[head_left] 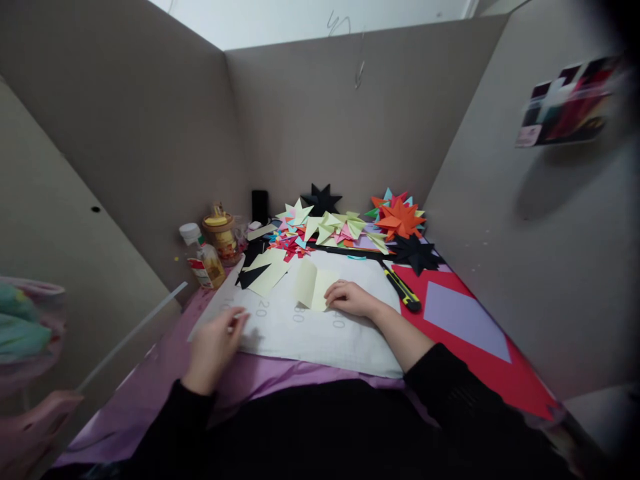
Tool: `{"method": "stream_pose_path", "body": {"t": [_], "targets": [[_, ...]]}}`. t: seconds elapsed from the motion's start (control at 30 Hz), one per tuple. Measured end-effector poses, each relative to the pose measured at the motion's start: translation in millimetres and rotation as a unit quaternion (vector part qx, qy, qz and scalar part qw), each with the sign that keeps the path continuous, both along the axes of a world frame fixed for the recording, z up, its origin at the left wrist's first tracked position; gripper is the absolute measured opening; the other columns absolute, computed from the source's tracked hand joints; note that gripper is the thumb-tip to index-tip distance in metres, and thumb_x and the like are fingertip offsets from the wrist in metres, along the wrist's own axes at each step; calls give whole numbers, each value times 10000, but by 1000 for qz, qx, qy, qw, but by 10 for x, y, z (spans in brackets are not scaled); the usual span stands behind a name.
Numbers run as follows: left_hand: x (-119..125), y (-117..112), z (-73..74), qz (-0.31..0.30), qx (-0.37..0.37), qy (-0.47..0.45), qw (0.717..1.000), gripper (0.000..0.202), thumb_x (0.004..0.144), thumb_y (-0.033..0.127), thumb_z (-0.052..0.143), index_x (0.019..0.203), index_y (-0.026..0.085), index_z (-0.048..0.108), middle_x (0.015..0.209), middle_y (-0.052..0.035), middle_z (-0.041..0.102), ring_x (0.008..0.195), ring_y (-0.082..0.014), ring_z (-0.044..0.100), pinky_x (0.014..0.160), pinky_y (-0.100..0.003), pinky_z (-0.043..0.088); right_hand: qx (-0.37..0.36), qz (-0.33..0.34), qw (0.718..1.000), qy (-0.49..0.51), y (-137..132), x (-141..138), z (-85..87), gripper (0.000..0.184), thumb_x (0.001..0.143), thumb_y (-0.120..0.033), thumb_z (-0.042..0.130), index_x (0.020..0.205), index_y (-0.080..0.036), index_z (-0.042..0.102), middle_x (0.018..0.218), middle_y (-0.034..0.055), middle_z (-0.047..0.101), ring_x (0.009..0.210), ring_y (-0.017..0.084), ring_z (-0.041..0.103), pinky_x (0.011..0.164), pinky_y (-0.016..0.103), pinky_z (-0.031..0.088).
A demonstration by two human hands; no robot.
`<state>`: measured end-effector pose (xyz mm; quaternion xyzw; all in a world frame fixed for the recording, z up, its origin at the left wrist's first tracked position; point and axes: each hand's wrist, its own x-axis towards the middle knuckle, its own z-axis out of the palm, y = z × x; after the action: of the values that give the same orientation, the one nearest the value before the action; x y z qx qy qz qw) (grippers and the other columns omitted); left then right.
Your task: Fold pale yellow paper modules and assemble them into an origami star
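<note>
Black sleeve [450,383] nearest; left hand [216,341] loosely apart; right hand [353,298] on paper [306,285], grip unclear; cutter [403,288] beside, stars [401,220] beyond.

You get dim, flat light, brightest on the pale surface [300,21] above the grey partition [350,120], with a soft shadow below the pictures [565,110] on your right. Blur softens your left hand [215,343], the lens stretches the edges, and darkness swallows the upper right corner
</note>
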<state>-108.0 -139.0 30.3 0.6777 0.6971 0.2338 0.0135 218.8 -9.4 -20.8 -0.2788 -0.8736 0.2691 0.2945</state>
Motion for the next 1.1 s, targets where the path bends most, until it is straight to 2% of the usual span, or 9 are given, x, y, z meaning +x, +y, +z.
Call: {"method": "stream_pose_path", "body": {"t": [0.07, 0.13, 0.2, 0.33, 0.43, 0.67, 0.77, 0.93, 1.1], "targets": [[437, 36, -8, -171, -10, -14, 985, 279, 895, 341, 416, 1019, 213, 631, 995, -62, 696, 910, -204, 643, 825, -318, 490, 8, 8, 1000, -2, -11, -10, 6, 94, 770, -207, 646, 769, -232, 736, 882, 48, 695, 859, 172, 608, 846, 319, 458], [805, 140, -46, -322, -15, 27, 946, 291, 898, 242, 400, 1109, 212, 599, 1159, -70, 642, 1139, -212, 545, 967, -364, 419, 15, 19, 1000, -5, -22, -15, 15, 92, 778, -222, 648, 791, -232, 739, 890, 53, 695, 872, 174, 604, 848, 321, 456], [1041, 292, -130, -373, -19, 78, 924, 360, 868, 178, 432, 1215, 193, 527, 1308, -93, 540, 1265, -245, 429, 1032, -442, 350, 17, 31, 999, -11, -27, -9, 22, 97, 789, -240, 647, 817, -233, 740, 910, 57, 694, 896, 177, 599, 859, 325, 449], [1152, 529, -374, -294, -30, 102, 950, 358, 853, 230, 492, 1196, 125, 513, 1289, -178, 529, 1243, -296, 445, 968, -473, 402, 3, 32, 999, -29, -5, 26, 15, 127, 825, -245, 612, 850, -247, 736, 963, 51, 690, 955, 181, 579, 894, 340, 432], [1114, 529, -473, -257, 2, 97, 962, 294, 878, 235, 454, 1134, 124, 547, 1232, -170, 565, 1211, -291, 470, 947, -444, 426, -8, 7, 999, -34, 30, 34, -4, 120, 825, -239, 608, 823, -236, 728, 950, 47, 690, 959, 184, 575, 895, 342, 428], [1099, 418, -428, -273, 33, 64, 959, 237, 904, 215, 397, 852, 155, 620, 904, -105, 642, 993, -237, 583, 926, -405, 452, -40, -163, 986, -21, 85, -132, -63, 105, 761, -172, 613, 669, -180, 662, 760, 26, 653, 747, 153, 587, 723, 268, 448], [1100, 425, -447, -276, 40, 42, 959, 239, 900, 211, 400, 821, 160, 620, 873, -98, 638, 975, -229, 586, 905, -396, 466, -39, -223, 974, -33, 109, -241, -87, 144, 763, -179, 588, 630, -180, 643, 729, 24, 634, 735, 158, 572, 731, 282, 429], [1174, 387, -446, -285, 44, 44, 957, 183, 882, 225, 443, 894, 169, 617, 959, -96, 645, 1028, -243, 559, 901, -401, 455, -17, -254, 966, -48, 233, -351, -84, 143, 766, -187, 577, 638, -187, 641, 764, 33, 624, 800, 178, 549, 828, 329, 387], [1247, 333, -401, -291, 27, 53, 955, 173, 885, 241, 435, 868, 174, 594, 939, -85, 634, 911, -235, 558, 800, -379, 465, -6, -255, 965, -64, 347, -378, -99, 108, 760, -183, 590, 669, -188, 648, 824, 44, 620, 841, 183, 536, 852, 329, 376]]}}
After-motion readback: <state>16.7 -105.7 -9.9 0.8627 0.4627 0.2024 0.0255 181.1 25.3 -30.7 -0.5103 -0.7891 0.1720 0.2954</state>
